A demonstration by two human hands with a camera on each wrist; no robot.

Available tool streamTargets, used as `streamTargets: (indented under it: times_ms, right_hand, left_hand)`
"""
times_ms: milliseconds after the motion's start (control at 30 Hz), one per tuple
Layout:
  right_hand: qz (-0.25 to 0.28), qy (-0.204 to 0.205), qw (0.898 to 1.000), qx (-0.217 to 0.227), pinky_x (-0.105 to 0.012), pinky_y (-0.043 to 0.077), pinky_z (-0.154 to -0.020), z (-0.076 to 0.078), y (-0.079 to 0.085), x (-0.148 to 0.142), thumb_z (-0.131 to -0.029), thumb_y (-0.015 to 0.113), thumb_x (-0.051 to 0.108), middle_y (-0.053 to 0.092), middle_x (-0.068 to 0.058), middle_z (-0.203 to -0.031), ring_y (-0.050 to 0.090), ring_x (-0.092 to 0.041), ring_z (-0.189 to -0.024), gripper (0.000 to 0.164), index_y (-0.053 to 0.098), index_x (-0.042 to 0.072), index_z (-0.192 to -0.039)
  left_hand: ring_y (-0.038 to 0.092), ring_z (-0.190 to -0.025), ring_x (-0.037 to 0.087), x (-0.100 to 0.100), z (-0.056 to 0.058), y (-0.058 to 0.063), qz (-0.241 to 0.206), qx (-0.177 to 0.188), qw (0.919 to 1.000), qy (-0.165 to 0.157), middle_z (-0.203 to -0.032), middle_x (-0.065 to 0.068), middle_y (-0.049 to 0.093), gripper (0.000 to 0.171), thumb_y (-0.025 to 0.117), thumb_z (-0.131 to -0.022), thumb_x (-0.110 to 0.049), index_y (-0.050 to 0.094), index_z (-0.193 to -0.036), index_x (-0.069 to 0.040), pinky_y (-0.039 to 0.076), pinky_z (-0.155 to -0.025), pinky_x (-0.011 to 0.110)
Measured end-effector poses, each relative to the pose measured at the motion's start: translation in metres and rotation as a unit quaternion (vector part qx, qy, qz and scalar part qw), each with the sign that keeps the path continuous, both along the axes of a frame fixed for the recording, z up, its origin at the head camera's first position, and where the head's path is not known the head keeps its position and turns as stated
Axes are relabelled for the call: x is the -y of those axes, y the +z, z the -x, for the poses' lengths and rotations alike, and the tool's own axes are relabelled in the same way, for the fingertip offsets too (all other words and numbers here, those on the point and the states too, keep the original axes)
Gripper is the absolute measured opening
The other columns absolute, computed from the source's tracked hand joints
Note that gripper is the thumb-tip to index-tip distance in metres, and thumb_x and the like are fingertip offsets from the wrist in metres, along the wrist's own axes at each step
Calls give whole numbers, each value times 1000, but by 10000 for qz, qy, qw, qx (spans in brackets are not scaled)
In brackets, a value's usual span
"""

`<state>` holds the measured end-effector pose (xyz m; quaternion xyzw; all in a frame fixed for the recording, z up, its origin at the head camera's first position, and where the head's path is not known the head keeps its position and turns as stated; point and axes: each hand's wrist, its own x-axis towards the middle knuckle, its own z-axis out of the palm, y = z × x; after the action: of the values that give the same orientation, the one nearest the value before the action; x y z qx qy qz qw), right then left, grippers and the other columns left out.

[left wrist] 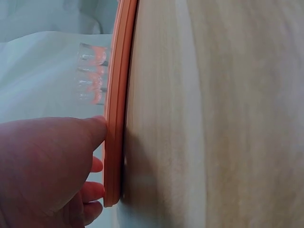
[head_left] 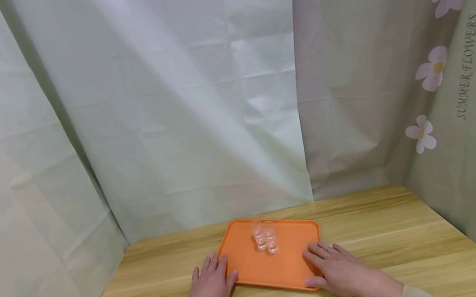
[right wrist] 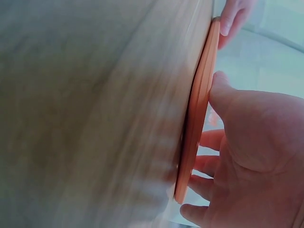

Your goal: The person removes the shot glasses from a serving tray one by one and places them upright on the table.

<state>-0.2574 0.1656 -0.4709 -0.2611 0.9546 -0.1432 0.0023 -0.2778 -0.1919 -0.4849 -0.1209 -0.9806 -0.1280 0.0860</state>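
Note:
An orange rectangular tray (head_left: 290,263) lies slightly turned on the wooden table. On it two small clear glasses (head_left: 270,238) stand upright side by side, left of its middle; clear liquid seems to be in them. My left hand (head_left: 209,289) touches the tray's left side, its thumb on the rim near the front left corner. At the front right corner my right hand (head_left: 339,272) rests with fingers spread over the right rim and thumb on the near edge. Both wrist views show the fingers fairly straight against the tray's rim, not curled under it.
The wooden table (head_left: 391,228) reaches out on both sides of the tray. Pale cloth sheets (head_left: 198,123) hang behind it and at both sides. The right-hand one carries printed flowers and lettering.

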Motion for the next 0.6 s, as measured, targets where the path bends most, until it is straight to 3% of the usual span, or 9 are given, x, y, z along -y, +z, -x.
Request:
streamTargets:
  times_ms: [267,600]
  right_hand:
    - [86,31,9999,46,-74,34,-124,-1,2,-4,-105,67,58,49,-25,-166,41,-49,-156,80,56,0,-159]
    - [283,422,9987,-85,-75,37,-120,7,-6,-19,-104,67,60,50,-28,-164,44,-51,-153,84,56,-3,-158]
  left_hand:
    - [44,-152,55,-3,-6,6,9,51,10000,31,-160,33,52,65,67,-109,-43,60,-153,4,30,-124,76]
    - [54,-143,54,-9,-21,8,286,-160,9994,128,-150,33,61,65,72,-106,-44,64,-148,5,35,-123,72]
